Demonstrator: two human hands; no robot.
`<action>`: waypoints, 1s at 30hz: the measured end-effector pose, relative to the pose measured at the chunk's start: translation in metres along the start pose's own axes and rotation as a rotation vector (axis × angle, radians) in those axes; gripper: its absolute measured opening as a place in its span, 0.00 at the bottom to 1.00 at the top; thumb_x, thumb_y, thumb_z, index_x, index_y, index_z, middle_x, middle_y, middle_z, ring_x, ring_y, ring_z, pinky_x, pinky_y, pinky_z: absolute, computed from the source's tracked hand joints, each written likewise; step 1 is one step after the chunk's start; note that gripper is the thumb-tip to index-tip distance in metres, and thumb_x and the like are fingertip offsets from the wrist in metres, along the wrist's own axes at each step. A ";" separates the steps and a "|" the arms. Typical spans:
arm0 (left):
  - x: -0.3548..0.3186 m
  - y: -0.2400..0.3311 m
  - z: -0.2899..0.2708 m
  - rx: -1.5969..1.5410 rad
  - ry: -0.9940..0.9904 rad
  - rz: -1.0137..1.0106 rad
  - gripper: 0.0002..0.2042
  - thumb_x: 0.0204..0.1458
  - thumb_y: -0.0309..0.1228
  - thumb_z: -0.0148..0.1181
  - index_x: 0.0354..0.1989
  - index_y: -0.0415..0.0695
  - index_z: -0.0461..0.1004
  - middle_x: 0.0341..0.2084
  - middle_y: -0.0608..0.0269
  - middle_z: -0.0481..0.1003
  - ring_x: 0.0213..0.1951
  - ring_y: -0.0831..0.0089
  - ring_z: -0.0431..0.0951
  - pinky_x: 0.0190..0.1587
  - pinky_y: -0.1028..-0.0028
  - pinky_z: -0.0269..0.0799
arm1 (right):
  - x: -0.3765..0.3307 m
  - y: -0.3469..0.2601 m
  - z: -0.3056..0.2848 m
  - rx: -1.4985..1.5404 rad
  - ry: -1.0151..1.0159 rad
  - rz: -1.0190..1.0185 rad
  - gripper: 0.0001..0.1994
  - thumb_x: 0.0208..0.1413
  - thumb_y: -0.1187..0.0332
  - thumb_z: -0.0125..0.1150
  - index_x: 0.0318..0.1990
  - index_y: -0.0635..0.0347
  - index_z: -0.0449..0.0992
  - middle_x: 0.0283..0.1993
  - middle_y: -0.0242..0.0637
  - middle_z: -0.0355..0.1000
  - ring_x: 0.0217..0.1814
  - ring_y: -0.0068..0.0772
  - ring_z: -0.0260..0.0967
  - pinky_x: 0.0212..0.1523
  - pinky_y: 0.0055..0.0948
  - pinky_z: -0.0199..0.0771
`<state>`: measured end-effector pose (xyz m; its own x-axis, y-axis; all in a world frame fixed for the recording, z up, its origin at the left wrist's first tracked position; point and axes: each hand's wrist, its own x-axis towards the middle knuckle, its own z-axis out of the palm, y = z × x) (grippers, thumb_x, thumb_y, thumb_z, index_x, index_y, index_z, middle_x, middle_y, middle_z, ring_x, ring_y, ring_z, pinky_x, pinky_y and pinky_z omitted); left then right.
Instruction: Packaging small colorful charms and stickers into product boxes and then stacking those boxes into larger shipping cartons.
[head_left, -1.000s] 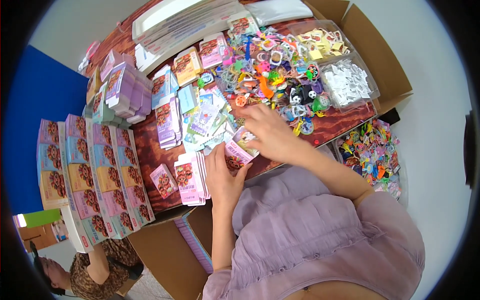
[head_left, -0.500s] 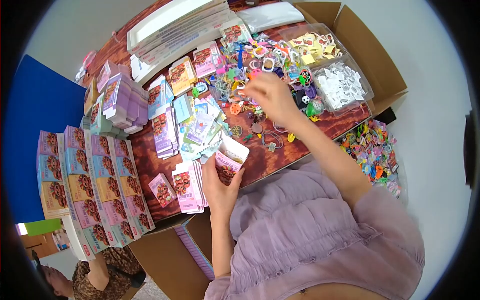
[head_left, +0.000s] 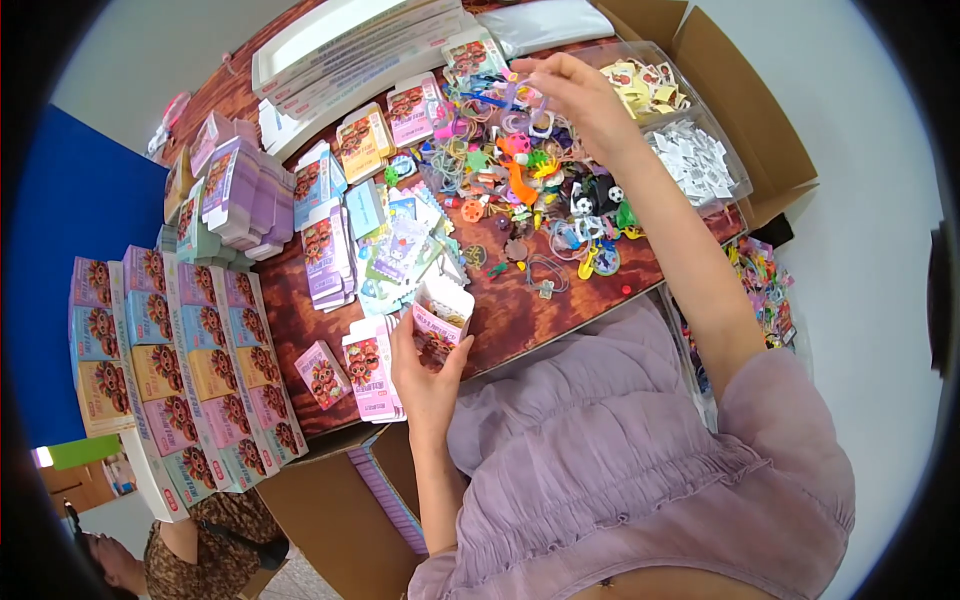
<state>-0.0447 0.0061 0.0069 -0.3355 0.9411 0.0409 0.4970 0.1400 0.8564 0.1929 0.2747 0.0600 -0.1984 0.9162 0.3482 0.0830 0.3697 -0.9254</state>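
My left hand (head_left: 428, 375) is wrapped around a small pink cardboard box (head_left: 437, 325), holding it upright with its top flaps open. Small things show inside the box, too unclear to name. Over the far part of a heap of small colourful plastic trinkets (head_left: 520, 180) is my right hand (head_left: 585, 100). Its thumb and fingertips are pinched together beside a purple translucent band, and what they grip I cannot make out. Left of the open box lie a stack of flat pink boxes (head_left: 370, 375) and a pile of printed cards (head_left: 405, 245).
Filled display trays (head_left: 190, 380) stand at the left, near stacked purple boxes (head_left: 240, 195). White trays (head_left: 350, 60) are stacked at the back. Clear bins hold white packets (head_left: 690, 160) and yellow pieces (head_left: 645, 88), beside a carton (head_left: 750, 100). A person (head_left: 200, 550) is at lower left.
My right hand has moved farther back and to the right across the heap, uncovering trinkets. Some trinkets have shifted toward the table's near edge. My left hand and the box have moved slightly left.
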 end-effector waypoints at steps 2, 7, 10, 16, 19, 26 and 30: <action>0.001 -0.002 -0.001 0.013 -0.007 -0.001 0.35 0.41 0.28 0.74 0.59 0.33 0.65 0.47 0.51 0.71 0.49 0.60 0.74 0.52 0.67 0.70 | -0.010 -0.004 -0.003 0.750 -0.100 0.251 0.07 0.61 0.66 0.59 0.38 0.58 0.71 0.46 0.40 0.75 0.43 0.30 0.74 0.43 0.28 0.76; 0.000 -0.004 -0.001 -0.001 -0.002 -0.019 0.35 0.42 0.28 0.74 0.60 0.33 0.65 0.46 0.52 0.71 0.47 0.62 0.74 0.49 0.68 0.71 | -0.078 0.005 0.024 0.511 -0.443 0.577 0.05 0.61 0.68 0.59 0.38 0.57 0.70 0.35 0.32 0.75 0.36 0.28 0.73 0.33 0.28 0.73; -0.001 0.002 0.001 -0.011 0.007 -0.008 0.35 0.42 0.28 0.74 0.59 0.33 0.65 0.46 0.53 0.71 0.47 0.63 0.74 0.49 0.68 0.71 | -0.119 0.023 0.060 -0.142 -0.536 0.061 0.08 0.56 0.70 0.62 0.38 0.62 0.71 0.28 0.31 0.72 0.33 0.28 0.74 0.31 0.34 0.72; -0.007 -0.006 0.002 0.024 -0.012 0.032 0.34 0.41 0.28 0.74 0.58 0.34 0.66 0.45 0.50 0.71 0.46 0.58 0.74 0.50 0.66 0.70 | -0.144 0.015 0.084 -0.855 -0.571 -0.092 0.07 0.52 0.72 0.61 0.36 0.66 0.75 0.32 0.38 0.75 0.34 0.27 0.75 0.34 0.31 0.72; -0.011 0.001 0.000 0.203 -0.001 0.096 0.35 0.40 0.30 0.75 0.58 0.35 0.65 0.48 0.47 0.71 0.49 0.51 0.72 0.53 0.61 0.69 | -0.127 -0.007 0.066 -0.306 -0.514 0.313 0.06 0.50 0.72 0.64 0.33 0.66 0.76 0.32 0.36 0.75 0.33 0.25 0.75 0.34 0.29 0.72; -0.008 0.020 0.015 0.310 -0.083 0.159 0.36 0.41 0.35 0.75 0.59 0.36 0.64 0.51 0.47 0.71 0.53 0.49 0.70 0.54 0.58 0.68 | -0.115 -0.048 0.072 0.125 -0.705 0.750 0.10 0.50 0.73 0.68 0.38 0.62 0.74 0.27 0.27 0.72 0.27 0.20 0.70 0.29 0.24 0.70; -0.007 0.021 0.019 0.272 -0.112 0.125 0.36 0.40 0.36 0.75 0.58 0.36 0.64 0.49 0.48 0.71 0.52 0.51 0.71 0.53 0.59 0.68 | -0.135 -0.029 0.081 -0.378 -0.470 0.148 0.10 0.48 0.71 0.66 0.38 0.61 0.74 0.29 0.40 0.72 0.31 0.38 0.73 0.32 0.37 0.71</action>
<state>-0.0172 0.0077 0.0146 -0.1755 0.9822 0.0676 0.7299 0.0837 0.6784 0.1383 0.1279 0.0282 -0.5602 0.8275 0.0376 0.4653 0.3520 -0.8122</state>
